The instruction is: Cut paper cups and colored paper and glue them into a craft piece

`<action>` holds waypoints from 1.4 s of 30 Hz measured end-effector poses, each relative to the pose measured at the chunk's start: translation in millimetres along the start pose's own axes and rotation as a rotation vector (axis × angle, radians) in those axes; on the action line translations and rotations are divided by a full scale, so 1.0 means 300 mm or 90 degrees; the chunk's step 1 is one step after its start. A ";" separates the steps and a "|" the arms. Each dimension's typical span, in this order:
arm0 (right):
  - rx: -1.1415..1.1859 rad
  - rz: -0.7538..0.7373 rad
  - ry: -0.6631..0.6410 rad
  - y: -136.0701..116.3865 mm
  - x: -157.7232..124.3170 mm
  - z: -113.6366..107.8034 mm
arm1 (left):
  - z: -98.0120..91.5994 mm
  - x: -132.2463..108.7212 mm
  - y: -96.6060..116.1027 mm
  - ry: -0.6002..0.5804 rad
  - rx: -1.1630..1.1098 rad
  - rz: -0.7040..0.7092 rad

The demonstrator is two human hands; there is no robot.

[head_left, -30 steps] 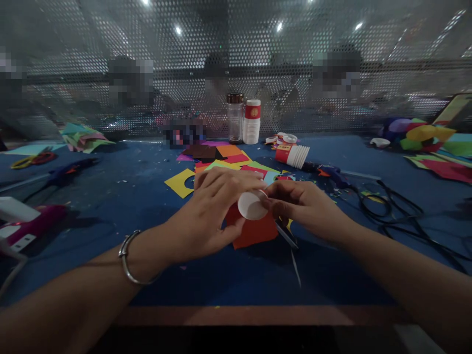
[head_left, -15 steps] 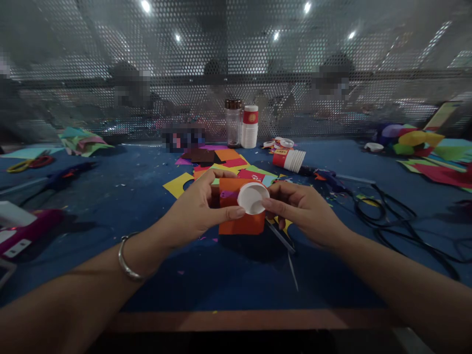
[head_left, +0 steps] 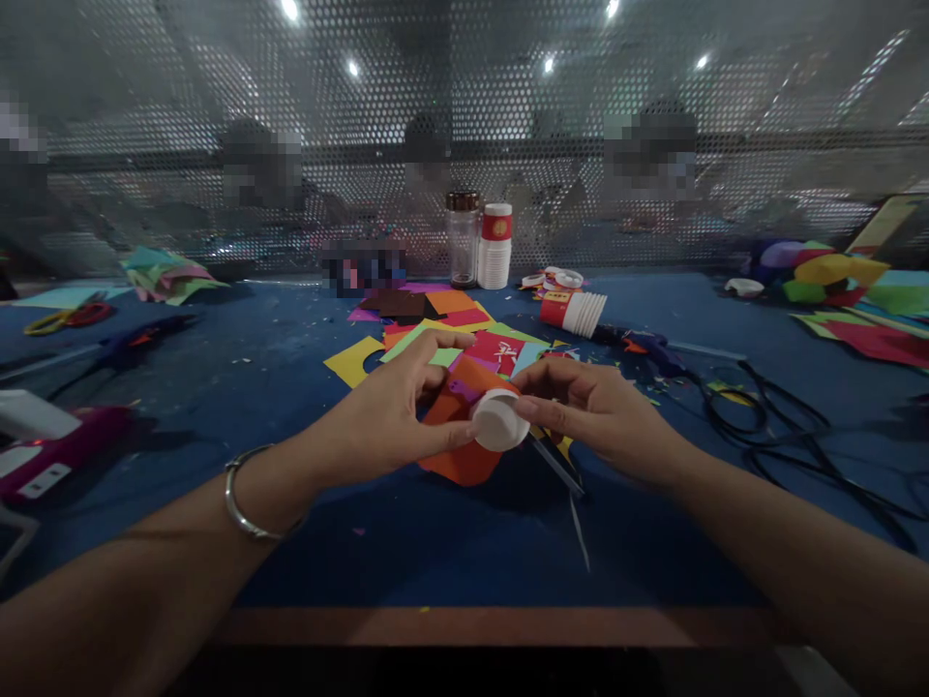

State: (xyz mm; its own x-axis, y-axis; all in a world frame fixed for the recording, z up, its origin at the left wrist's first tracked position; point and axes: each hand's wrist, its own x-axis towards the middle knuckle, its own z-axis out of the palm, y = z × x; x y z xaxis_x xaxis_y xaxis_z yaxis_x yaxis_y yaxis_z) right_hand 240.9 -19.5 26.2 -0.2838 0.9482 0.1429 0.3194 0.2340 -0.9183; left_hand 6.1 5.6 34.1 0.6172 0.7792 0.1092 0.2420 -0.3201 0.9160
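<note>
A white paper cup is tilted with its open mouth facing me, low over the middle of the table. Orange paper lies against its outside, with a small purple piece on it. My left hand grips the cup from the left, thumb near the rim and fingers behind the paper, partly hidden. From the right, my right hand pinches the cup's rim between thumb and fingers. Behind them lie loose sheets of coloured paper, among them a yellow sheet with a round cutout.
Toward the back stand a glass bottle and stacked paper cups; another cup stack lies sideways. Glue guns sit left and right, with a black cable. Scissors and a power strip are left.
The cup and orange paper have turned, so the paper now hangs slantwise to the lower left. The cup mouth has dropped slightly toward me, and both hands still hold on.
</note>
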 end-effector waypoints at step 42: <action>0.215 0.038 0.043 0.002 -0.005 0.028 | 0.116 0.009 0.013 0.201 -0.362 -0.072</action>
State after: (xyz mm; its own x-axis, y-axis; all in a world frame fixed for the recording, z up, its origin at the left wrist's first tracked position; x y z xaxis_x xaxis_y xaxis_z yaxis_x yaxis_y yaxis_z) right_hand 234.0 -22.7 22.3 -0.2101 0.9726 0.0992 0.0126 0.1041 -0.9945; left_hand 34.6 -12.3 24.4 0.3414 0.9395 0.0293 -0.1936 0.0398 0.9803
